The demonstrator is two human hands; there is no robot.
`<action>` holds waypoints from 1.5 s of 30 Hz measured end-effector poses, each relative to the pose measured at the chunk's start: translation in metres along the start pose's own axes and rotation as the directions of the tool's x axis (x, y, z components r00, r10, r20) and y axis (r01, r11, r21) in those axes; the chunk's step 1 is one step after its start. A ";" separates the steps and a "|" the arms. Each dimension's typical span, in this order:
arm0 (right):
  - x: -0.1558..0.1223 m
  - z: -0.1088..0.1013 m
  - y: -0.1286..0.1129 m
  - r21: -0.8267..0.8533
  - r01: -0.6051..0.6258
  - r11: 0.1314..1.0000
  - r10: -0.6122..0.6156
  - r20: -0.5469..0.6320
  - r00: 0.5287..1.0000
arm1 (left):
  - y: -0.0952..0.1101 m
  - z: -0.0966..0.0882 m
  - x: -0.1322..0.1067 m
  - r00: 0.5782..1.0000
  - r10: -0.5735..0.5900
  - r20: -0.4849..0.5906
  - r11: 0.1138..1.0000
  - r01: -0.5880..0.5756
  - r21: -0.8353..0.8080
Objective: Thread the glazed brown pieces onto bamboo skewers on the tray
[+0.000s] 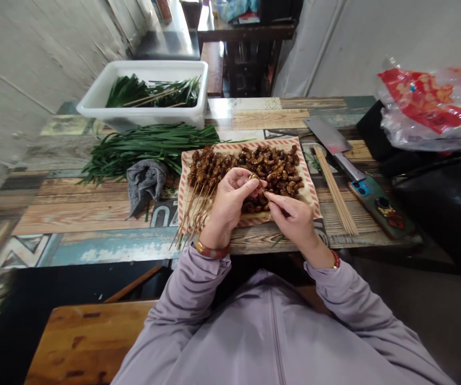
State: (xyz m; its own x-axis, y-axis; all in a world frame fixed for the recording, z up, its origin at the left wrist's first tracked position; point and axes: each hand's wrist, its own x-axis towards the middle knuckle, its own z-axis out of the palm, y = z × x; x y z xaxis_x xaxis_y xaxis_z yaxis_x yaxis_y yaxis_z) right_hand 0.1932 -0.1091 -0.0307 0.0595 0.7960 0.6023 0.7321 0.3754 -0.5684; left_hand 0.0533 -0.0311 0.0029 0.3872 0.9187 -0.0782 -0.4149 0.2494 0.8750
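Hands (pixel 232 195) (pixel 293 216): left pinching meat (pixel 255 177), right's grip unclear; white tub (pixel 142 113) of greens (pixel 126 91) and sticks (pixel 150 98).

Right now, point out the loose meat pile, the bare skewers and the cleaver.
loose meat pile (pixel 281 167): head view, on the pile's upper middle
bare skewers (pixel 335 191): head view, midway along the bundle
cleaver (pixel 334 142): head view, on the blade's flat

White tub (pixel 154 115), partly filled with greens (pixel 130 92), set at the worktop's (pixel 73 214) far left; long green leaves (pixel 146 147) laid before it. Grey cloth (pixel 145 182) (crumpled) placed just beside the leaves. Cleaver (pixel 338 146) laid at right; red-printed plastic bag (pixel 434 101) heaped farther right.
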 end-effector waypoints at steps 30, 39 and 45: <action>0.005 0.002 -0.008 0.047 -0.052 0.998 0.055 -0.054 0.997 | 0.002 -0.003 -0.002 0.998 0.044 0.047 0.996 -0.048 0.079; 0.003 0.003 -0.007 0.064 -0.027 0.998 0.029 -0.032 0.999 | 0.000 -0.003 -0.001 0.995 0.097 0.020 0.992 -0.098 0.084; 0.001 0.000 -0.008 0.084 -0.046 0.995 0.043 0.032 0.999 | 0.002 -0.001 -0.003 0.988 0.146 -0.046 0.984 -0.140 0.105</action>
State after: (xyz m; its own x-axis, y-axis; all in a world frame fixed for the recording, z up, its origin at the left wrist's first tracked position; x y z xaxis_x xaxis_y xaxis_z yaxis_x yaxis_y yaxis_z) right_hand 0.1874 -0.1113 -0.0262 0.0695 0.8261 0.5592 0.6689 0.3773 -0.6405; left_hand 0.0507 -0.0330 0.0042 0.2840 0.9584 0.0283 -0.3762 0.0843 0.9227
